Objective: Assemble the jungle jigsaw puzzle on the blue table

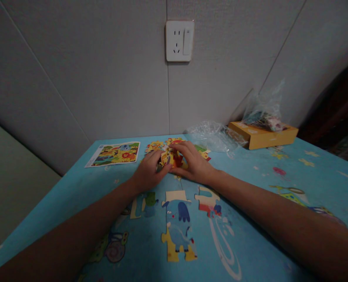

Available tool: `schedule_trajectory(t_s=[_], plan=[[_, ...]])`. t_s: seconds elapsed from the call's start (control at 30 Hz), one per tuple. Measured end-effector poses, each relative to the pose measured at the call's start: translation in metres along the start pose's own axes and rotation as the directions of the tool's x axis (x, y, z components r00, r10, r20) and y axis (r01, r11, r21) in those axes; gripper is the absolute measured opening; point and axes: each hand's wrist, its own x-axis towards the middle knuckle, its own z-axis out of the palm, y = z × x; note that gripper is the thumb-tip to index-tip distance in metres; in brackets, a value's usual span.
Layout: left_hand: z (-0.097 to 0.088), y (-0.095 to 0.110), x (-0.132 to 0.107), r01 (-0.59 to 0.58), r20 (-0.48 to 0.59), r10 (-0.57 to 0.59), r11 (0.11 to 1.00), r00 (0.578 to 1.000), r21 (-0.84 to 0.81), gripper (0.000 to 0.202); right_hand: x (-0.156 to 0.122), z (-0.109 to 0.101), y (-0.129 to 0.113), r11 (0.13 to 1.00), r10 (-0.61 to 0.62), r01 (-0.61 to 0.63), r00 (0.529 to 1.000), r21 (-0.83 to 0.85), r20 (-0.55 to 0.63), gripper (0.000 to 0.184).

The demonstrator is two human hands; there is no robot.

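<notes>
My left hand (148,171) and my right hand (191,162) meet at the far middle of the blue table (74,188), fingers curled and pinched on a yellow and red puzzle piece (170,158). That piece sits at the edge of a cluster of joined yellow pieces (156,147). Nearer to me lie loose pieces: a blue elephant section (178,223), a white and red piece (209,201), and a green piece (143,205) partly under my left forearm.
A printed picture card (115,153) lies at the far left of the table. A crumpled clear plastic bag (213,135) and a yellow box (263,135) with another bag on it stand at the far right. A wall socket (179,41) is above.
</notes>
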Motion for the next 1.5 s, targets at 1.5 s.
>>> schedule_trajectory(t_s=[1.5], plan=[[0.004, -0.015, 0.002, 0.113, -0.116, -0.087, 0.962, 0.989, 0.247, 0.021, 0.006, -0.004, -0.005, 0.832, 0.491, -0.321, 0.807, -0.452, 0.33, 0.047]])
